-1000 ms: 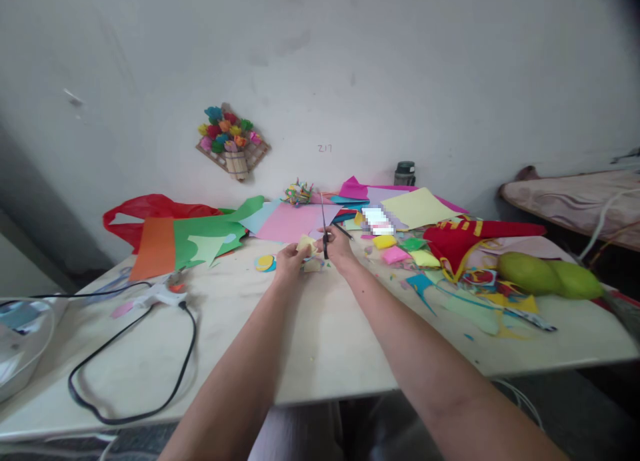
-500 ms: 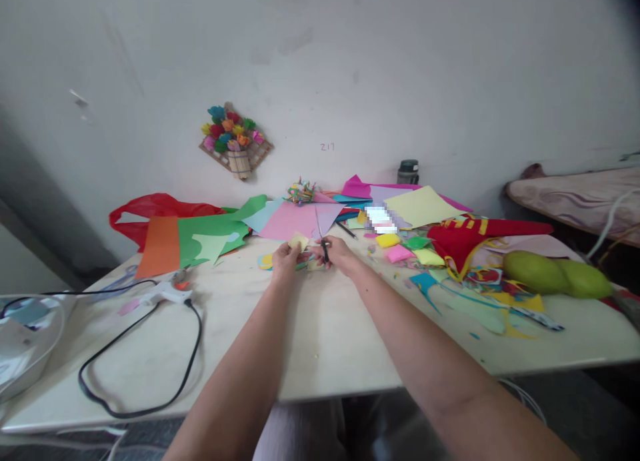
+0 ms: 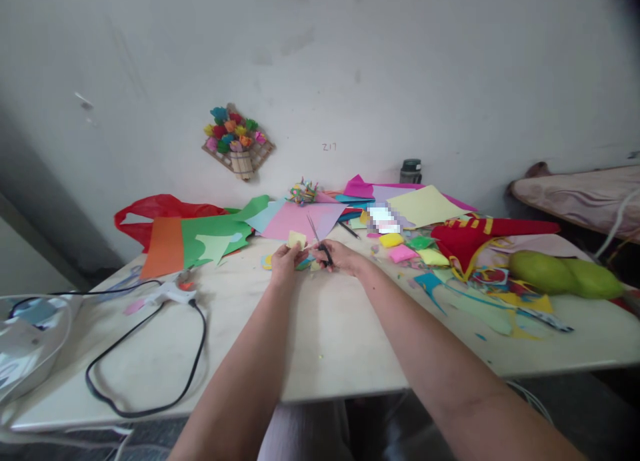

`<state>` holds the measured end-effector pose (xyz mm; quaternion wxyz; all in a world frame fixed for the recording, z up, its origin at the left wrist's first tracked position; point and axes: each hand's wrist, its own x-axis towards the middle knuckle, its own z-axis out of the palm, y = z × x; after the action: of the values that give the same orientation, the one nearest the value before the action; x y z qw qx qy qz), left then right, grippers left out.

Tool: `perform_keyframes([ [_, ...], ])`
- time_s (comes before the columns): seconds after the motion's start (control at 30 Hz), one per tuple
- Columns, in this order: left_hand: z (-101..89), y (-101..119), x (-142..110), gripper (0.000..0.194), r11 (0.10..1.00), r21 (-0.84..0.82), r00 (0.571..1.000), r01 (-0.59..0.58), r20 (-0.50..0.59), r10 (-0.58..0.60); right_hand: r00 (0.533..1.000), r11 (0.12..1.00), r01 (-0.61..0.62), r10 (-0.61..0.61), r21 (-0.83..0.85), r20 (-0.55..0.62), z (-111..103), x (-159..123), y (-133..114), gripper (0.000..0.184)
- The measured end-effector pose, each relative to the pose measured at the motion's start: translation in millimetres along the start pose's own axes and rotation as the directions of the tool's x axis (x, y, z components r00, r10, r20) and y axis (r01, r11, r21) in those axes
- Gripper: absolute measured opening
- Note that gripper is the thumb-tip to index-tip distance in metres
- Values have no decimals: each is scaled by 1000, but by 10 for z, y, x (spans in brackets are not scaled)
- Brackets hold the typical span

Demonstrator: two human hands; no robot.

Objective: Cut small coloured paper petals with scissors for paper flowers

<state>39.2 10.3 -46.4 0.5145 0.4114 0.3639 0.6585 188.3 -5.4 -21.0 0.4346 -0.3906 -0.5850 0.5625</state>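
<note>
Between the fingers of my left hand [image 3: 286,259] is a small piece of pale yellow paper [image 3: 297,239], pinched at its lower edge. My right hand [image 3: 340,256] is closed around the black handles of a pair of scissors [image 3: 324,250]. The blades point up and to the left, slightly parted, just right of the yellow paper and apart from it. On the table under my hands lie blue and yellow paper cut-outs [image 3: 267,262], partly hidden by my fingers. A pink paper sheet [image 3: 290,219] lies just beyond.
A glue gun [image 3: 173,292] with a looping black cord lies on the left. Orange paper [image 3: 163,247] and green paper lie behind it. On the right are clay packets [image 3: 403,253], paper scraps, a red fabric piece [image 3: 457,241] and a green gourd-like object [image 3: 565,274]. A bottle [image 3: 411,172] stands by the wall.
The scissor blades have swung further to the left, and my right hand has turned with them. My left hand still pinches the yellow paper. The view has shifted slightly.
</note>
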Motion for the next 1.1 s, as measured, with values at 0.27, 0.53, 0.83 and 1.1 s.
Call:
perform_keyframes([
  [0.27, -45, 0, 16, 26, 998, -60, 1000, 20, -15, -21, 999, 993, -36, 39, -114, 22, -1, -9, 23, 31],
  [0.53, -76, -17, 37, 20, 991, -132, 1000, 10, -19, -13, 996, 985, -9, 24, -173, 82, 19, -28, 19, 34],
  [0.83, -35, 43, 0, 14, 970, -237, 997, 51, -39, -62, 998, 982, -7, 19, -190, 58, 111, -25, 49, 33],
  [1.1, 43, 98, -51, 6, 945, -319, 995, 68, -52, -89, 999, 982, 8, 2, -189, 49, 126, -31, 42, 35],
])
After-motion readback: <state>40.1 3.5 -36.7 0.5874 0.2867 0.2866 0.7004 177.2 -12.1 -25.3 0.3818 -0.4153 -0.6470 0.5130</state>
